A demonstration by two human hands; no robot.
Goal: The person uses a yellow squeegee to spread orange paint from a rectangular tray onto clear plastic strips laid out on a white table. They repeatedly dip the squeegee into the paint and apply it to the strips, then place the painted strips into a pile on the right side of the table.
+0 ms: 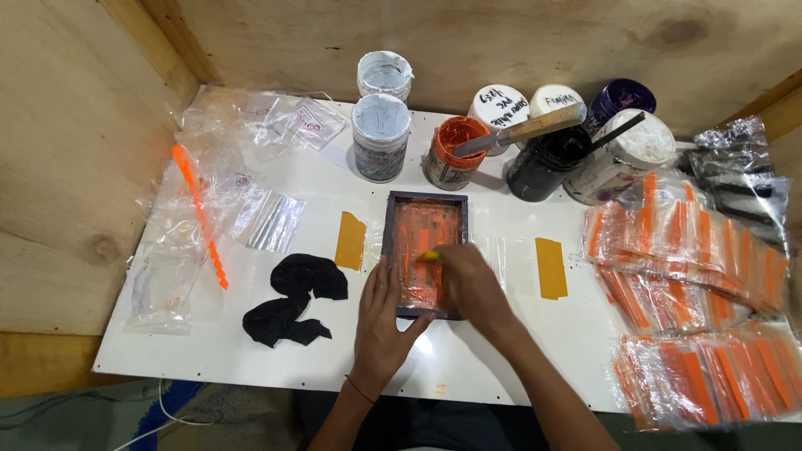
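While the left hand [383, 321] lies flat with fingers spread on the dark-framed orange screen [424, 250] at mid-table, the right hand [469, 288] grips a small yellow tool [428, 256] on the mesh.

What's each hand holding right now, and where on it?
Right hand grips a small yellow-tipped tool; hold point hidden. Left hand presses the dark frame at its left edge.

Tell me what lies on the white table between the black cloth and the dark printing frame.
In the head view, one mustard-yellow tape strip lies on the white table between the black cloth and the printing frame. The left hand rests against the frame's near left edge.
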